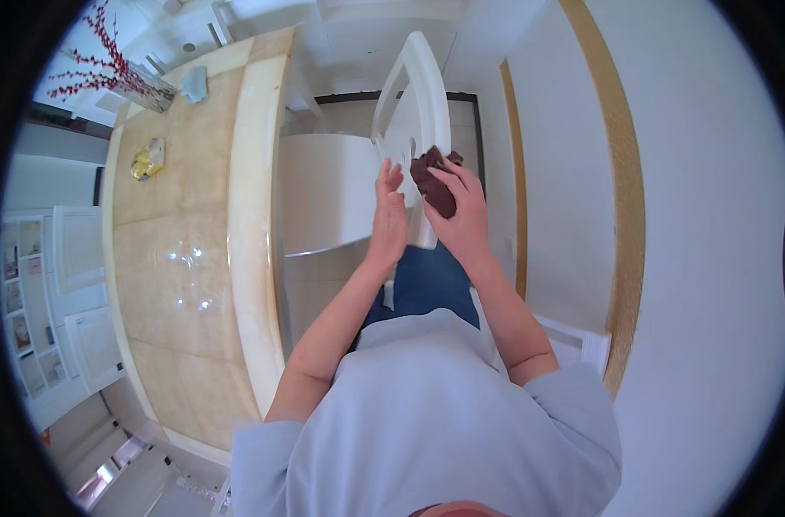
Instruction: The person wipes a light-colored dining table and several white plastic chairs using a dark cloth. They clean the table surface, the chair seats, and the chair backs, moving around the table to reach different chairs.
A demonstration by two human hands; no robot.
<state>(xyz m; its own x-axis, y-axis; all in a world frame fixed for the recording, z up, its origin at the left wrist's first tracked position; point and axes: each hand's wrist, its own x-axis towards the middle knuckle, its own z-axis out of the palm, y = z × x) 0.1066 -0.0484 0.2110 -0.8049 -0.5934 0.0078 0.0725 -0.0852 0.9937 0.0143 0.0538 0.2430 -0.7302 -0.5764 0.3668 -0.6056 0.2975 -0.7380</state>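
Note:
A crumpled dark brown cloth (439,194) is held in my right hand (463,216), at the near side of a white chair's backrest (428,84). Whether the cloth presses on the backrest cannot be told. My left hand (389,220) is raised just left of the cloth, with its fingers extended and nothing in it. Below and beyond it, the pale chair seat (328,187) reaches toward the table on the left. The near end of the backrest is partly covered by my hands and the cloth.
A long tan-topped table (172,278) with a cream border runs along my left. On it are a yellow packet (149,160), a light blue cloth (194,84) and a vase (153,94) with red-berried branches. A white wall (702,258) with gold trim (618,194) stands right.

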